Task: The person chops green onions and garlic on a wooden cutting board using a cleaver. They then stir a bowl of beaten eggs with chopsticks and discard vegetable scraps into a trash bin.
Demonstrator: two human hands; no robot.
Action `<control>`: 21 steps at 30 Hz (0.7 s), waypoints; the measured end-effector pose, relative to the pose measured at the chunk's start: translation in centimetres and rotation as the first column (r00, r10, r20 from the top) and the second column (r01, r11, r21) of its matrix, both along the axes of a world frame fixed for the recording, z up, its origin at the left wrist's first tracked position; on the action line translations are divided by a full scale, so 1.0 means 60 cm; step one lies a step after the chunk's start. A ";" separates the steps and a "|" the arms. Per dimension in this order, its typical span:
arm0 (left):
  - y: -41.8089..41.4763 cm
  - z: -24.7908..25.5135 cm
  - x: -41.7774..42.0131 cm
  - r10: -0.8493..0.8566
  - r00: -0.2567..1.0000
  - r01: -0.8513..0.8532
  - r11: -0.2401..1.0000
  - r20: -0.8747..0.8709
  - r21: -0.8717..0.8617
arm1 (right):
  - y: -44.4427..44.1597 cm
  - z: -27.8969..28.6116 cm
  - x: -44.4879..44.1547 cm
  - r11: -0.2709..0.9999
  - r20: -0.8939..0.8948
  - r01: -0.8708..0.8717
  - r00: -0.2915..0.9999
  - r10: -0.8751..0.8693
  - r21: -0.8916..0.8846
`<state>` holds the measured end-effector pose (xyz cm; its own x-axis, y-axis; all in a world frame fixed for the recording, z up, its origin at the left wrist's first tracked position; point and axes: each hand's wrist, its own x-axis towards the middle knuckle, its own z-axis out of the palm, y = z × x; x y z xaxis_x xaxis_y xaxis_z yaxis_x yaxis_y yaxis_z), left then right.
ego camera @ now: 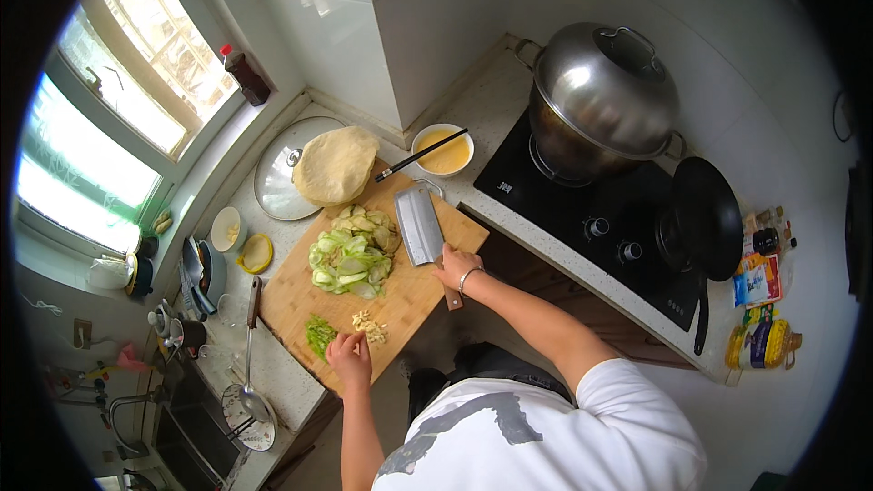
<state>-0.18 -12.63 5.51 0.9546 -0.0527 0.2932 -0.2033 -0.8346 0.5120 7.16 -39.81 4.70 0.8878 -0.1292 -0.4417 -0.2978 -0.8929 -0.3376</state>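
Observation:
My right hand [458,268] grips the wooden handle of a cleaver [417,224], whose broad blade is over the right part of a wooden cutting board [409,303]. At the board's near edge, my left hand [351,358] has curled fingers between a small heap of chopped green vegetable [318,335] and a pile of minced garlic [370,327]. Whether those fingers hold anything is hidden. Thin pale-green vegetable slices [351,262] are heaped mid-board. A stack of flat dough rounds [336,164] overlaps the board's far corner.
A bowl of beaten egg [445,157] with chopsticks across it stands behind the board. To the right, a large lidded pot [603,102] and a black wok or pan [706,218] occupy the stove [545,218]. A ladle [249,354] and sink [194,416] are left.

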 end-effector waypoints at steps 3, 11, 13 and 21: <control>0.004 0.011 -0.001 0.036 0.998 -0.035 0.999 -0.045 0.012 | -0.001 0.016 0.006 1.000 0.180 -0.017 0.984 0.014 0.014; -0.003 0.049 -0.005 0.084 0.996 -0.084 0.996 0.004 0.027 | 0.021 0.053 -0.002 0.940 0.590 -0.092 0.798 -0.127 0.327; -0.010 0.063 -0.022 0.162 0.983 -0.145 0.974 -0.090 0.173 | 0.030 0.050 0.005 0.937 0.644 -0.145 0.758 -0.101 0.318; 0.029 0.084 -0.101 0.246 0.969 -0.245 0.969 0.039 -0.018 | 0.046 0.059 0.005 0.872 0.651 -0.320 0.759 0.002 0.370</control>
<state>-6.26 -10.89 10.56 0.9252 0.1856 0.3309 -0.0139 -0.8550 0.5185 7.49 -37.07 8.26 0.9657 0.1051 0.2376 0.2510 -0.6141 -0.7483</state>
